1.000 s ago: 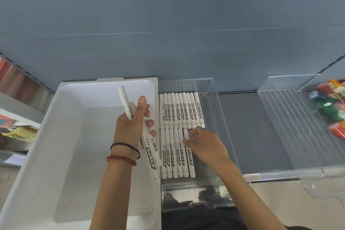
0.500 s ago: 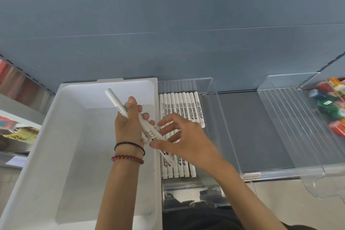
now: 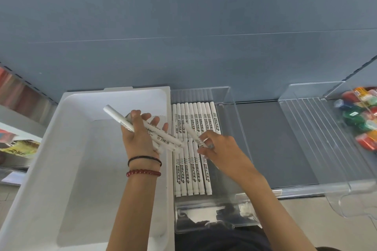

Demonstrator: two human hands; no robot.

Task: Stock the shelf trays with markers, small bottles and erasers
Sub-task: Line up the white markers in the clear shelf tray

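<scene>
Left hand [image 3: 140, 136] is gripping a bundle of markers [image 3: 163, 136], fingers curled round them, over the right side of the white bin [image 3: 81, 149]. Right hand [image 3: 222, 153] is pinching a single marker [image 3: 192, 135] between thumb and fingertips, above the marker rows [image 3: 193, 120] lying in the clear tray [image 3: 230, 108] just right of the bin. Small bottles [image 3: 363, 112] are sitting far right.

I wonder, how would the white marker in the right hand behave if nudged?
Probably rolls: the white marker is a round barrel. Likely stiff and light, since the right hand pinches it near one end without sag.
</scene>
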